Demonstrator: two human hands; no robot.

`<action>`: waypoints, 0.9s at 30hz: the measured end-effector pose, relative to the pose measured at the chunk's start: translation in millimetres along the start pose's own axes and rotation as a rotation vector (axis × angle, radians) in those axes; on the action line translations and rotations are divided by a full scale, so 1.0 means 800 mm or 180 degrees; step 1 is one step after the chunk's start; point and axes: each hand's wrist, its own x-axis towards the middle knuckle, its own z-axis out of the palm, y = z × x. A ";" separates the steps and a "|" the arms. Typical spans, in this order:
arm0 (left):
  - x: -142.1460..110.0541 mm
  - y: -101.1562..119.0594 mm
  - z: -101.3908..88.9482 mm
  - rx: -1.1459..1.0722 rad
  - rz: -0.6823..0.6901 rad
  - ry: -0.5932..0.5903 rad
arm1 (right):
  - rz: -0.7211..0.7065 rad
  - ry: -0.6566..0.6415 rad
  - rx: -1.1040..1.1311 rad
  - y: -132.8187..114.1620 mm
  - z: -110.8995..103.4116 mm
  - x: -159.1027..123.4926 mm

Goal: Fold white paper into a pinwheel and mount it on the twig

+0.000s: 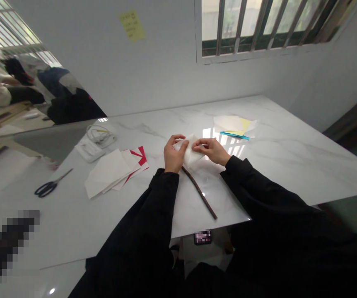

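A folded white paper piece [191,151] is grasped between the fingers of the left hand [174,154] and right hand [212,150] over a white marble table [290,165], just above a slender dark brown stick [199,193]. It could slip if the grip is loosened. Handwriting on a yellow sticky note [131,25] is unreadable.

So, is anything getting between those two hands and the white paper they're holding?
Nothing visible does. The left hand and right hand both touch the white paper directly. The dark stick lies on the table below them, not between.
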 end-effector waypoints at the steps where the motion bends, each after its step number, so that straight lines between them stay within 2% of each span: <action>1: 0.000 0.000 0.000 0.0004 0.0032 0.0017 | 0.0017 -0.0030 0.0037 -0.001 0.000 0.000; 6: -0.001 0.002 0.001 0.0071 0.0117 0.0093 | -0.0073 -0.0146 -0.0073 -0.006 0.001 -0.001; 14: -0.006 0.004 0.003 0.0252 0.0130 0.0225 | -0.0204 -0.0005 -0.0537 -0.008 0.003 -0.005; 17: -0.001 0.004 0.004 -0.0393 -0.0246 0.0093 | -0.0142 0.0087 -0.0505 -0.007 0.001 -0.004; 21: 0.004 0.004 0.003 -0.1282 -0.0918 -0.0374 | -0.0067 0.0264 -0.0319 -0.007 -0.005 -0.001; 24: 0.003 0.002 0.003 -0.1390 -0.0992 -0.0641 | -0.0042 0.0304 -0.0127 -0.009 -0.007 0.000; 27: 0.002 -0.004 0.006 -0.1412 -0.1093 -0.0617 | -0.0048 0.0298 -0.0050 -0.011 -0.007 0.000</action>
